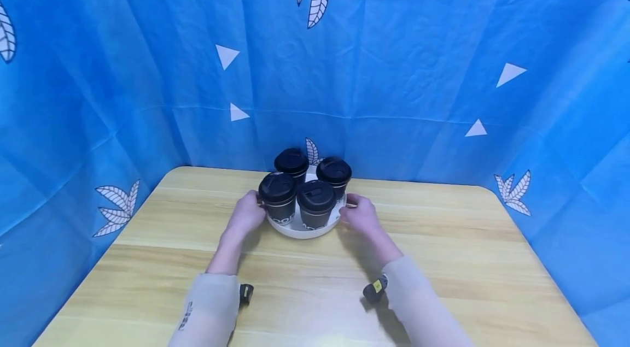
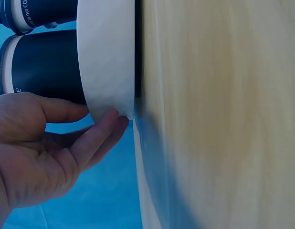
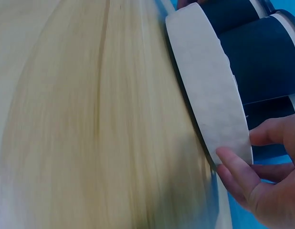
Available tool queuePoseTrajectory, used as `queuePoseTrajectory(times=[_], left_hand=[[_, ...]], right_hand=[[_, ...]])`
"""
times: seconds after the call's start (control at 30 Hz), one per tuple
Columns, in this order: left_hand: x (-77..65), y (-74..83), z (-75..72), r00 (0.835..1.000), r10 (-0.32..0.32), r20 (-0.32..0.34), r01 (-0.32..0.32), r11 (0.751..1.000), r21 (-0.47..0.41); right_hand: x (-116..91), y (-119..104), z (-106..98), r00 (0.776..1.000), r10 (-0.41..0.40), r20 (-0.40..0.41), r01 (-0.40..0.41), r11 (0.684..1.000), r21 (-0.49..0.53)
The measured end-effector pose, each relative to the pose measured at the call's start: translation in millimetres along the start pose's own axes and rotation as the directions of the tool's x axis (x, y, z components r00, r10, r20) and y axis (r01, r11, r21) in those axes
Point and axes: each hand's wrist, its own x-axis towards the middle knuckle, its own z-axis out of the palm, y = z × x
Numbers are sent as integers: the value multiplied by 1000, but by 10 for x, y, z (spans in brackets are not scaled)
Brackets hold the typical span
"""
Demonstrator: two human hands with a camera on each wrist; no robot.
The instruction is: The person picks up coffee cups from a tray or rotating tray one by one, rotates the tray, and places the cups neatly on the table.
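A round white tray (image 1: pixel 301 234) near the table's back edge carries several dark paper coffee cups with black lids, all upright. Two cups stand in front, a left one (image 1: pixel 279 211) and a right one (image 1: pixel 315 219); behind them are a left cup (image 1: pixel 291 161) and a right cup (image 1: pixel 334 170). My left hand (image 1: pixel 246 213) grips the tray's left side, thumb at the rim and fingers against the outer wall in the left wrist view. On the opposite side my right hand (image 1: pixel 361 213) holds the tray wall likewise. Whether the tray touches the table I cannot tell.
The wooden table (image 1: pixel 305 287) spreads out toward me and to both sides. A blue curtain (image 1: pixel 394 63) with white leaves and triangles hangs right behind the tray and along both sides. Black devices sit at both wrists, below the sleeves.
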Motion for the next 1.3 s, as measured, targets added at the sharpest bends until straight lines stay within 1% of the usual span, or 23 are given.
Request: queuePoseTrajectory(times=[0.13, 0.33, 0.5, 0.6, 0.7, 0.83, 0.97, 1.1, 1.2, 1.3], left_hand=[[40, 95, 110, 1000, 17, 10, -18, 1000, 18], [84, 258, 259, 998, 45, 37, -46, 998, 30], [94, 378, 370, 995, 45, 84, -45, 999, 3], [93, 438, 422, 992, 51, 113, -52, 999, -1], [99, 477, 471, 989, 78, 129, -80, 997, 15], [97, 522, 513, 983, 97, 155, -102, 994, 28], [99, 554, 513, 983, 92, 158, -108, 990, 93], [123, 561, 489, 984, 100, 144, -128, 973, 194], [154, 558, 480, 984, 106, 143, -137, 964, 229], [191, 545, 484, 982, 109, 151, -144, 959, 243]], right_hand=[[0, 49, -147, 1000, 5, -2, -5, 999, -32], [-9, 112, -356, 1000, -4, -9, 3, 994, -113], [-26, 178, -532, 1000, -4, -11, 3, 986, -166], [-32, 216, -633, 1000, -2, -17, -1, 982, -190], [-56, 234, -720, 1000, -4, -15, 0, 976, -219], [-94, 245, -809, 1000, -15, -4, 13, 964, -266], [-107, 230, -857, 999, -39, 12, 41, 958, -285], [-94, 222, -855, 998, -57, 16, 59, 953, -298], [-90, 239, -844, 998, -59, 9, 59, 953, -298], [-99, 262, -835, 999, -48, 6, 48, 959, -280]])
